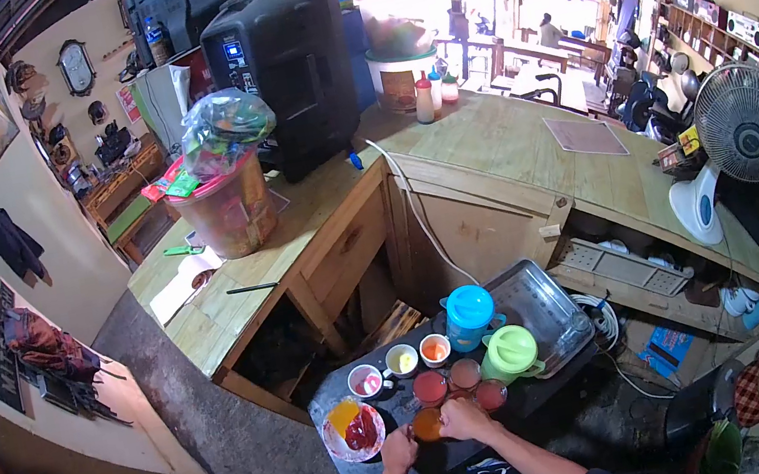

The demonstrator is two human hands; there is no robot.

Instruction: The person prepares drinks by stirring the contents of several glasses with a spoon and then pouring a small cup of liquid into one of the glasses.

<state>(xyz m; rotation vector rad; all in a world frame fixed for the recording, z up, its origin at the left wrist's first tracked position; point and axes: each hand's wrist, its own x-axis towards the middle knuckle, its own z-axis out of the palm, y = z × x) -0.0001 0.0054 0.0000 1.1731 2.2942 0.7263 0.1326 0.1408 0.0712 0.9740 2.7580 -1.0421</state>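
Observation:
A glass of orange drink (426, 424) stands at the near edge of a low dark table, between my two hands. My left hand (399, 451) is closed just left of it; what it may hold is hidden. My right hand (466, 421) is curled at the glass's right side, overlapping its rim, and I cannot make out what is in the fingers. Behind are several glasses of reddish drink (430, 389). A white bowl (334, 445) with red and yellow contents sits left. Three cups (402, 361) hold pink, yellow and orange contents. A blue lidded pitcher (471, 320) and a green lidded pitcher (512, 353) stand behind right.
A metal tray (563, 326) lies at the table's right end. Beyond is an L-shaped wooden counter (473, 134) with a black speaker (291, 80), a pink bucket (228, 213) and squeeze bottles (424, 99). A fan (745, 122) stands right. Another person (549, 31) is far back.

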